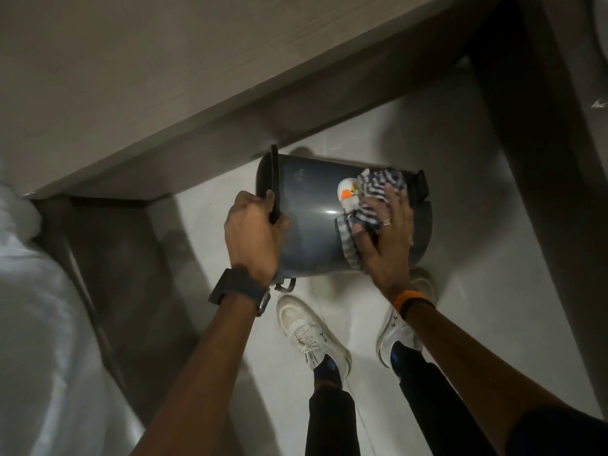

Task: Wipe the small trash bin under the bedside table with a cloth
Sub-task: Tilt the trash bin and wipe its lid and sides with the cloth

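A small dark grey trash bin (pixel 312 218) is held tipped on its side above the floor, its lid end to the left and its base to the right. My left hand (pixel 253 232) grips the bin at the black lid rim. My right hand (pixel 388 232) lies flat on the bin's side near the base, pressing a blue-and-white striped cloth (pixel 371 199) with a white and orange patch against it. Part of the cloth hangs down under my palm.
A pale wooden bedside table top (pixel 131 77) runs across the upper left, with its dark leg (pixel 543 159) at the right. White bedding (pixel 39 324) lies at the left. My two white shoes (pixel 312 334) stand on the light tiled floor below the bin.
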Available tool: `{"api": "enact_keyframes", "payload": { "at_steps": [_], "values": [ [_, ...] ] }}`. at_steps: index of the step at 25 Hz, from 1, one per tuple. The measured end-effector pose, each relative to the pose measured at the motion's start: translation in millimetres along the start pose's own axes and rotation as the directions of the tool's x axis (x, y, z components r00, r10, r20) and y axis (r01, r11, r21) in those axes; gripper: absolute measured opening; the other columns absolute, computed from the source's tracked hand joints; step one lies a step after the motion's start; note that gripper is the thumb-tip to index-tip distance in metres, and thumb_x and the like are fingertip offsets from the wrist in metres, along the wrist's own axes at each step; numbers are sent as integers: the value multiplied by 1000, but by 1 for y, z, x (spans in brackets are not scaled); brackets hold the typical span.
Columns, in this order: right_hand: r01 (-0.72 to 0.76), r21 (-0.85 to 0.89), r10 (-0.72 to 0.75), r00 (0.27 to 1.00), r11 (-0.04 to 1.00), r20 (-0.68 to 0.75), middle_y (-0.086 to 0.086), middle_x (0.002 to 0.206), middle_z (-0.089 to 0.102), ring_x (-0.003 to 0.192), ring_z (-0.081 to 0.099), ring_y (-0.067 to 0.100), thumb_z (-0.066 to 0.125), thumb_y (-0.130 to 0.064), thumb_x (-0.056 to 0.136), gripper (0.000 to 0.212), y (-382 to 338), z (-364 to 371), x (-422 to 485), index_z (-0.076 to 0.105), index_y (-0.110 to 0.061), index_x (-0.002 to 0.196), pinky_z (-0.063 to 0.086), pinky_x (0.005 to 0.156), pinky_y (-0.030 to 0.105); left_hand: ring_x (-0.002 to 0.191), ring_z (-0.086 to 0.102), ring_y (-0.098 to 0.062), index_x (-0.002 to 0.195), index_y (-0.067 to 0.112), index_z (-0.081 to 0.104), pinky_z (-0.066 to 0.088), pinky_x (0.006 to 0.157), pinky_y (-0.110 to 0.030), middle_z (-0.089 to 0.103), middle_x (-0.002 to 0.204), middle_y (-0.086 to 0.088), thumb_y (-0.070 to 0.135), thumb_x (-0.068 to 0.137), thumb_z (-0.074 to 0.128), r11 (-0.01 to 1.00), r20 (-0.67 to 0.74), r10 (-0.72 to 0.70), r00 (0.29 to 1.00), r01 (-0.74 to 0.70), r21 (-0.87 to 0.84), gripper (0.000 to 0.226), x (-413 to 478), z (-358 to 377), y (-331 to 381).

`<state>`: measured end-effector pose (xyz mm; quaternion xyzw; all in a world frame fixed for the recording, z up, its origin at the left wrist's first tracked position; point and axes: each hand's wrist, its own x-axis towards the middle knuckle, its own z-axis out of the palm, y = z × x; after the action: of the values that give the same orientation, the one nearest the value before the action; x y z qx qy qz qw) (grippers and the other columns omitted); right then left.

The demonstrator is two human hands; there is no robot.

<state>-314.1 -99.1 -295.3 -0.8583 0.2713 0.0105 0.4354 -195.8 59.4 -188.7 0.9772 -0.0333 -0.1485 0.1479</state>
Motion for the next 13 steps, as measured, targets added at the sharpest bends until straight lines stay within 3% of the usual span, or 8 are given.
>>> {"api": "enact_keyframes", "payload": {
  "at_steps": [3, 6, 9, 11, 13],
  "values": [
    [226, -138, -216, 973, 964, 85, 10, 167, 40, 159, 31, 35, 48, -47, 97, 56, -42, 13, 13, 48, -30, 150, 26, 129, 64, 81, 64, -33, 117, 6, 68, 41, 66, -27, 60, 111, -16, 17, 91, 67, 993, 31, 106, 994, -107, 48, 29, -8, 0, 28],
    [157, -153, -150, 987, 976, 53, 3, 161, 52, 153, 43, 28, 46, -37, 98, 51, -71, 10, 71, 56, -30, 147, 32, 128, 52, 84, 63, -33, 117, 6, 66, 49, 70, -36, 57, 116, -14, 22, 94, 63, 978, 51, 152, 987, -157, 136, 28, -1, -2, 45],
    [64, -100, -51, 991, 993, 125, 2, 156, 58, 148, 49, 25, 48, -32, 103, 44, -71, -2, 105, 59, -27, 145, 37, 125, 48, 89, 62, -29, 113, 7, 68, 44, 69, -29, 59, 117, -13, 24, 94, 64, 978, 50, 150, 987, -156, 137, 26, 5, -3, 57],
    [108, -91, -93, 985, 990, 148, 3, 160, 53, 152, 45, 25, 42, -35, 103, 49, -62, -5, 80, 56, -25, 149, 35, 127, 51, 87, 63, -29, 111, 8, 69, 40, 67, -28, 60, 117, -13, 26, 93, 65, 980, 57, 145, 988, -151, 130, 25, 0, -2, 62],
    [223, -149, -202, 968, 963, 146, 6, 167, 43, 158, 36, 29, 37, -40, 104, 52, -43, -9, 31, 49, -27, 153, 31, 129, 56, 87, 64, -30, 110, 9, 70, 46, 71, -30, 62, 118, -13, 27, 92, 67, 990, 76, 108, 991, -114, 85, 26, -1, 1, 62]
  ]
}}
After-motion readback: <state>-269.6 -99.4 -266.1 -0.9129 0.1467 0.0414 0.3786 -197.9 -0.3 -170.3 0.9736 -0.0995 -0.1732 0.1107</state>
